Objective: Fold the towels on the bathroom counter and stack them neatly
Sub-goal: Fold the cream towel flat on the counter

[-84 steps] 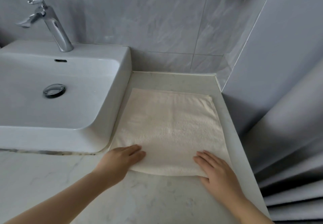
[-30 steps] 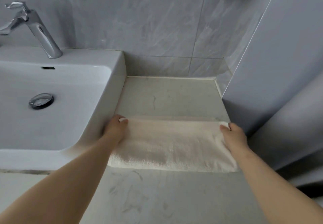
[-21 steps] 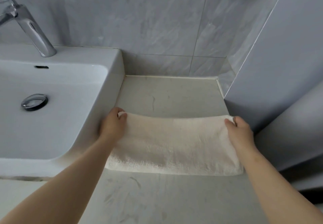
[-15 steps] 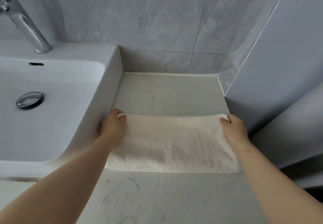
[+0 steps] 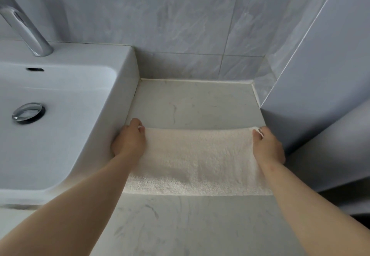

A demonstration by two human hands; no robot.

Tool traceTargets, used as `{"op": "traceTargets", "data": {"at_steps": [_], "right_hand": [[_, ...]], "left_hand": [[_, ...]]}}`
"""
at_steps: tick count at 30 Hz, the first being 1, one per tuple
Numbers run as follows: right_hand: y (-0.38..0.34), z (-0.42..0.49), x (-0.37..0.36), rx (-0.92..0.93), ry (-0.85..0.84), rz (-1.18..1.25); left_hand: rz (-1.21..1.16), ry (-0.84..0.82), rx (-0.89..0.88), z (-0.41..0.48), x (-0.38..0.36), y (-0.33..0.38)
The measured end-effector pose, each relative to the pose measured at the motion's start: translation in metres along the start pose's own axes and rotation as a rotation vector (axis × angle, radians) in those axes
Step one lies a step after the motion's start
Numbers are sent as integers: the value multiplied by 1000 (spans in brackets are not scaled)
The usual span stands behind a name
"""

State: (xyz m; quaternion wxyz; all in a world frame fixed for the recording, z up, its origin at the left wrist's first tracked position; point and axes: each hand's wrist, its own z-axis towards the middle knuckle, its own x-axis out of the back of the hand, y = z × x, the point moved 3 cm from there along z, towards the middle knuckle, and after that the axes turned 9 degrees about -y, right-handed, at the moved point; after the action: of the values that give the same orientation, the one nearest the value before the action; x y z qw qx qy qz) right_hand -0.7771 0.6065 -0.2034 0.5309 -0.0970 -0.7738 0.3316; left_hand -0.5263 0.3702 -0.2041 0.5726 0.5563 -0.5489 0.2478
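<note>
A cream towel (image 5: 198,159) lies folded into a wide strip on the pale marble counter (image 5: 192,223), to the right of the basin. My left hand (image 5: 129,140) pinches its far left corner, close against the basin wall. My right hand (image 5: 267,145) pinches its far right corner, beside the grey wall. The far edge sags slightly between my hands, a little off the counter. The near folded edge rests flat. No other towel is in view.
A white basin (image 5: 60,103) with a chrome drain (image 5: 28,112) and a chrome tap (image 5: 24,25) fills the left. Grey tiled wall (image 5: 180,25) closes the back, and a grey panel (image 5: 320,75) bounds the right. Bare counter lies beyond the towel.
The towel lay as a square under my hands at its near edge; now it is a half-depth strip. Both hands now grip its far corners. Over the last second they barely moved.
</note>
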Motion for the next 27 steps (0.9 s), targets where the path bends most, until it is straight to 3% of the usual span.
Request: {"op": "traceTargets", "data": {"at_steps": [7,25,27], "right_hand": [[-5,-5,6,87,83,134],[-13,0,-2,-17,-55,-217],[-19,-4,0,47,70,-221]], "left_hand": [[-42,-19,-27,1,2,0],[49,-10,45,-11,3,10],[52,-10,25,-16,7,12]]}}
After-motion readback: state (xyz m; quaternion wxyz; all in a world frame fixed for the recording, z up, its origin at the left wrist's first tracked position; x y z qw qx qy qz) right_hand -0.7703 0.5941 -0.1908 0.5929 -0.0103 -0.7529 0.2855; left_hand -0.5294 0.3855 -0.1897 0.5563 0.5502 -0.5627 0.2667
